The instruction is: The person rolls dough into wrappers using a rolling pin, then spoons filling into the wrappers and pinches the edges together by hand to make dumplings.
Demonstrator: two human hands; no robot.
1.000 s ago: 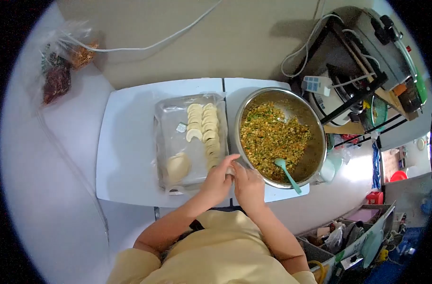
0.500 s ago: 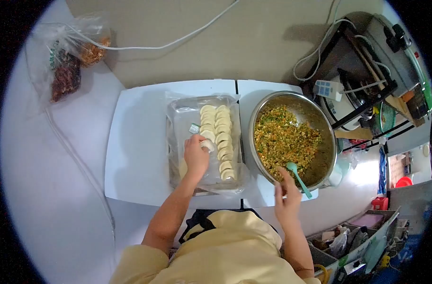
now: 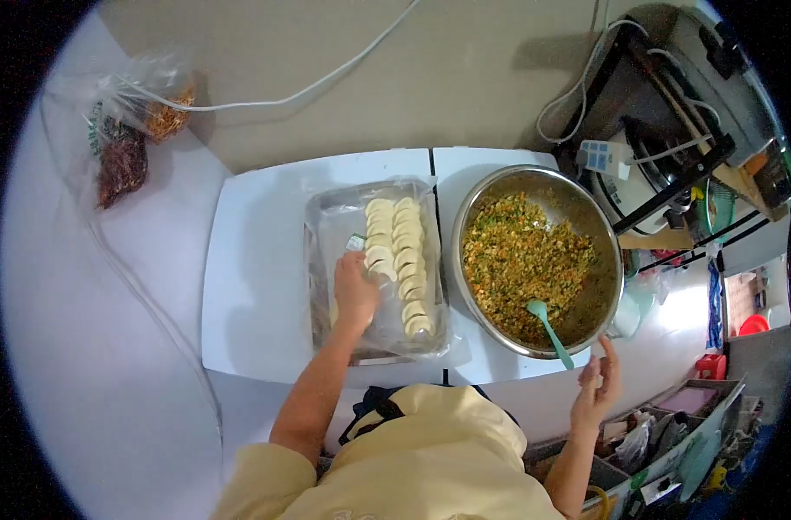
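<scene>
My left hand is over a plastic-lined metal tray, beside the near end of the left row of dumplings. A pale dumpling lies against its fingers; they are partly hidden and blurred, so whether they grip it cannot be told. A second, longer row of dumplings runs along the tray's right side. My right hand is open and holds nothing, just off the near right rim of a big steel bowl. Chopped filling fills much of the bowl, with a mint-green spoon leaning out over its near rim.
A black rack with a rice cooker and a white power strip stands at right. Plastic bags of dried food lie at far left. Storage bins are low at right.
The dumpling in my left hand has come down to the end of the left row. My right hand has moved right, from over the spoon to beyond the bowl's near edge.
</scene>
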